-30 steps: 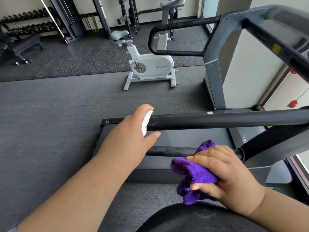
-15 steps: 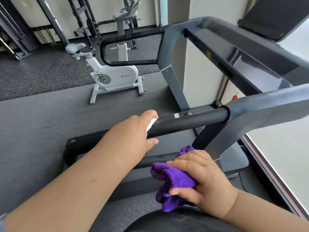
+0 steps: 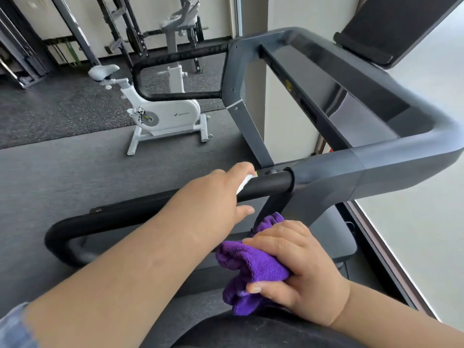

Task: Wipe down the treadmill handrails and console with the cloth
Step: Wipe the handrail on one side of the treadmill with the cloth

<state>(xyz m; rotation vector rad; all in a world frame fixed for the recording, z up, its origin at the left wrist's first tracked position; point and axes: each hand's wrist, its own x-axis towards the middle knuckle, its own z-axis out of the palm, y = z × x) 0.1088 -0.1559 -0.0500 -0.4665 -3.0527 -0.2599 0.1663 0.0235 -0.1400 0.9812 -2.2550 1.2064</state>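
My right hand grips a bunched purple cloth low in front of me, below the treadmill's near handrail. My left hand is closed around a small white object, mostly hidden by the fingers, held against that black padded rail. The rail joins the grey frame, which curves up to the console and a dark screen. The far handrail loops out at the other side.
A white exercise bike stands on the dark rubber floor beyond the treadmill. Weight racks and cable machines line the back wall. A bright window or wall runs along the right.
The view has swung right and up, bringing the console and screen into sight. Both hands keep their grips; the left hand sits nearer the rail's joint with the grey frame.
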